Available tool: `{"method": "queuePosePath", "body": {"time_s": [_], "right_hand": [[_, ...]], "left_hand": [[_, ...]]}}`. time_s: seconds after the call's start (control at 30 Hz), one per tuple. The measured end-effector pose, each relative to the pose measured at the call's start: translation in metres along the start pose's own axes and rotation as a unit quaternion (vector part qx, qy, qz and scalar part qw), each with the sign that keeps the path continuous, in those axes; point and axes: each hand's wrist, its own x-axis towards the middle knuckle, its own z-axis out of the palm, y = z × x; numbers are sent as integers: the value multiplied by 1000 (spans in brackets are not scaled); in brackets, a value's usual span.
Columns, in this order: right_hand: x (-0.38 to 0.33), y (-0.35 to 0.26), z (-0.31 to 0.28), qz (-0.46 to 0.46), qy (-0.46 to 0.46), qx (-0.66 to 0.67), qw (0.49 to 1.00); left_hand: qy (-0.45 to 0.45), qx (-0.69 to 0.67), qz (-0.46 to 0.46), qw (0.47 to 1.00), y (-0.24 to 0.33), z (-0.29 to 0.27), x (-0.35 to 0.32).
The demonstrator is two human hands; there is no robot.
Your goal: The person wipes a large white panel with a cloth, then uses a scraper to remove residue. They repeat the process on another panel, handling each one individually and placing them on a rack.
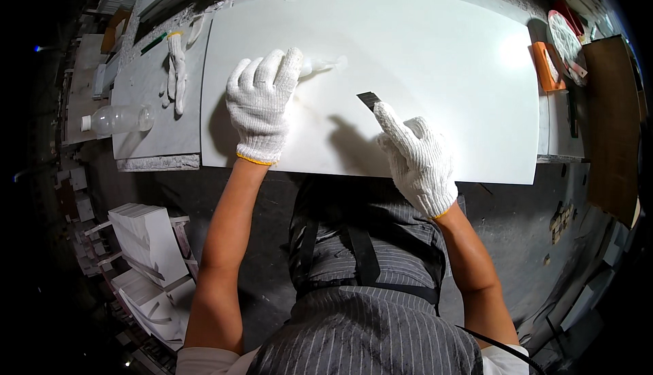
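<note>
A large white slab [422, 55] lies flat before me. My left hand [264, 96], in a white knit glove with a yellow cuff, is closed around a small translucent squeeze bottle [314, 66]. Its nozzle points right, at a faint clear wet-looking spot on the slab; whether the tip touches cannot be made out. In a matching glove, my right hand [416, 154] grips a dark flat blade [369, 100], its index finger stretched along it. The blade is held above the slab's near half, pointing up and left, and its shadow falls to the left.
Left of the slab lie a clear plastic bottle [122, 120] on its side, spare white gloves [175, 72] and a green stick [154, 43]. At right are an orange box [547, 67], a round white disc [566, 38] and a brown board [611, 123]. Stacked white tiles [148, 242] stand lower left.
</note>
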Motion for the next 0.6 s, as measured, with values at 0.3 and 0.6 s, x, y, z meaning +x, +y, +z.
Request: {"method": "queuePosePath", "body": {"time_s": [0.3,0.6], "right_hand": [[-2,3,2,-2,-2,4,1000],[-3,6,4,-14,0,17,1000]], "left_hand": [[-5,-3,11,1000,0,-2,2],[13,4,26,1000,-2,1,2]]}}
